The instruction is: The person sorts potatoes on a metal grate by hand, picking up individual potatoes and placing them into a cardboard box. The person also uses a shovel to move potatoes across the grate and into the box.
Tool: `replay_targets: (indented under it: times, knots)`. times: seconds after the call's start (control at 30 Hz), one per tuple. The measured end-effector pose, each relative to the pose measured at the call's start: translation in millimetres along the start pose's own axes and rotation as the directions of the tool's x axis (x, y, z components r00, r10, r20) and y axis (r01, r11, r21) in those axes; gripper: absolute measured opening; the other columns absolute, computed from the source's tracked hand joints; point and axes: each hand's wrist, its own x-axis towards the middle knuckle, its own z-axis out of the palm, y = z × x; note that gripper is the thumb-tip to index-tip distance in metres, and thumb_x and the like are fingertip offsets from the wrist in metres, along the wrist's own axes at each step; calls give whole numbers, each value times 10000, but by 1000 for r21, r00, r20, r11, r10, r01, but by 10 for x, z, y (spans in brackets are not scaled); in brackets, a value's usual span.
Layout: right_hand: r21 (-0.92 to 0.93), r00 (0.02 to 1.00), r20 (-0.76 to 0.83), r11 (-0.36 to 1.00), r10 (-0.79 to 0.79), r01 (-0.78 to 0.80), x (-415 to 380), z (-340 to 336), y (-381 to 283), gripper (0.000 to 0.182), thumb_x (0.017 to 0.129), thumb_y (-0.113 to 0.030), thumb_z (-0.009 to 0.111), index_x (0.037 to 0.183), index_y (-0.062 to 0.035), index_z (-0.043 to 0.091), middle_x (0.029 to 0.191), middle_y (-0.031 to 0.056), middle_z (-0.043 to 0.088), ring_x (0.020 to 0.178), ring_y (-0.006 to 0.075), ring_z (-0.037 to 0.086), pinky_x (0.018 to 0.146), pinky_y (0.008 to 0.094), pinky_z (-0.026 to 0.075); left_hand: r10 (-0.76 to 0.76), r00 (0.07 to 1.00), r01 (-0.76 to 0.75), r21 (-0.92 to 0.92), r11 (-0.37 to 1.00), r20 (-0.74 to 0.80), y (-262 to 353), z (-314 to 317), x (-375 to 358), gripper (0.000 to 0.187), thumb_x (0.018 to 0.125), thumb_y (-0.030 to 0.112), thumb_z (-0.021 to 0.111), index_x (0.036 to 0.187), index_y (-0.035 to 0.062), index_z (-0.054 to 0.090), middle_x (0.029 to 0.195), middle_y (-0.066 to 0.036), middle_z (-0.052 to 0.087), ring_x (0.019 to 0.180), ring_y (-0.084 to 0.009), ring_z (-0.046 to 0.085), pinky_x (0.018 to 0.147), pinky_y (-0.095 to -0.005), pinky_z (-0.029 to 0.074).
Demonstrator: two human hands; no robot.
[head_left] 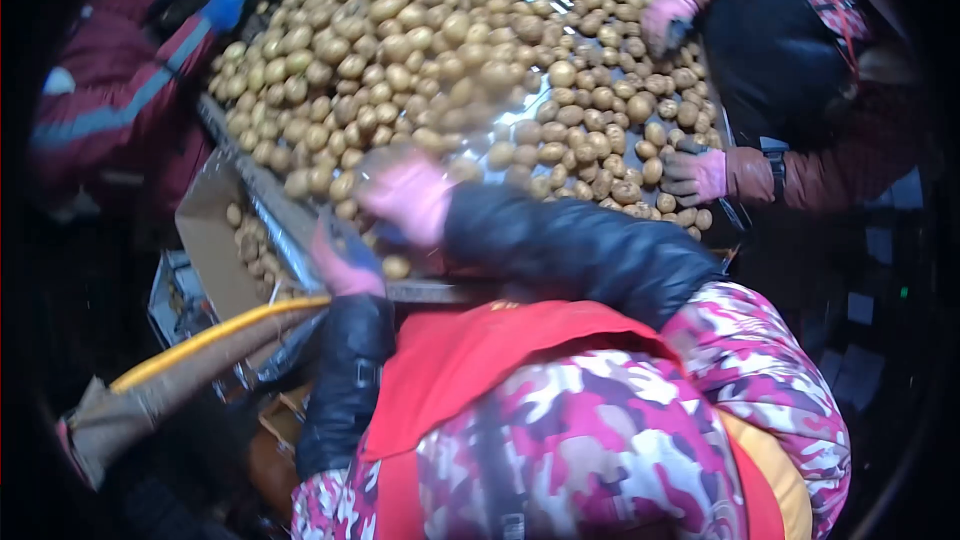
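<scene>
Many potatoes lie heaped on a metal sorting table. My right hand, in a pink glove, is blurred by motion over the potatoes near the table's front corner; its fingers are smeared and any grip is unreadable. To its left, my left hand, in a pink and grey glove, is at the table's front left edge, beside a single potato. Its thumb stands apart from the other fingers, and nothing shows in it. Dark sleeves cover both my forearms.
At the right, a co-worker's two gloved hands touch the potatoes. A person in a maroon jacket with blue gloves works at the left. Below the left edge stands a cardboard box with potatoes, near a yellow-edged chute.
</scene>
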Motion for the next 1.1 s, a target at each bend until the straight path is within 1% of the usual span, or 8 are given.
replay_targets:
  times: [0.07,0.13,0.3,0.47,0.53,0.63,0.8,1.1]
  knots:
    - [-191,884,-437,978,-165,88,269,998,114,466,861,-316,667,1303,-170,673,1399,157,610,1415,357,499,1208,634,295,-21,999,20,26,999,32,-65,18,7,417,1022,166,666,1409,25,600,1292,-210,651,1202,-347,651,1056,-439,522]
    - [-41,953,-287,995,-95,87,155,763,270,475,914,-360,644,1360,-197,653,1464,156,582,1458,357,463,1227,625,281,-148,984,145,31,989,101,78,-2,40,371,1029,168,667,1374,37,633,1266,-197,667,1192,-348,658,1047,-448,528]
    - [-299,948,-315,952,-37,-63,-251,707,802,491,970,-388,586,1415,-180,613,1574,49,504,1520,222,390,1223,681,225,-157,981,166,-80,983,113,204,1,52,329,1043,192,655,1334,39,673,1254,-198,664,1162,-341,665,1035,-430,524]
    - [-249,936,-183,907,301,-340,-1028,282,986,588,936,-508,634,1415,-168,611,1571,65,504,1531,294,366,1237,675,186,-238,953,285,-290,914,188,-174,89,-26,332,1024,143,653,1337,32,662,1217,-158,650,1118,-297,656,1007,-430,520]
    - [-308,931,-118,878,346,-366,-1291,259,1076,586,940,-529,635,1395,-160,622,1568,73,504,1528,317,361,1219,665,218,-76,982,77,4,997,175,153,-25,51,332,1015,142,649,1327,30,659,1198,-174,653,1096,-323,654,995,-433,513]
    - [-185,864,-178,846,471,-500,-1726,165,1131,608,934,-544,640,1403,-158,602,1541,92,511,1517,363,352,1187,670,246,-55,977,50,30,998,204,173,-57,81,311,1022,148,635,1315,51,673,1198,-210,651,1121,-388,646,1005,-436,512]
    - [-182,807,-365,815,464,-550,-2616,119,1248,652,946,-516,649,1460,-124,561,1562,156,477,1521,416,330,1223,637,239,-54,974,46,42,998,222,221,-88,112,316,1031,188,628,1320,69,674,1214,-199,657,1128,-381,654,1003,-453,516]
    - [-53,878,-14,876,479,-479,-2845,339,187,686,929,-469,693,1500,-137,505,1626,194,380,1512,425,347,1160,722,277,-40,969,33,33,999,243,266,-115,77,309,1034,169,616,1319,63,675,1233,-206,662,1154,-386,654,1017,-456,512]
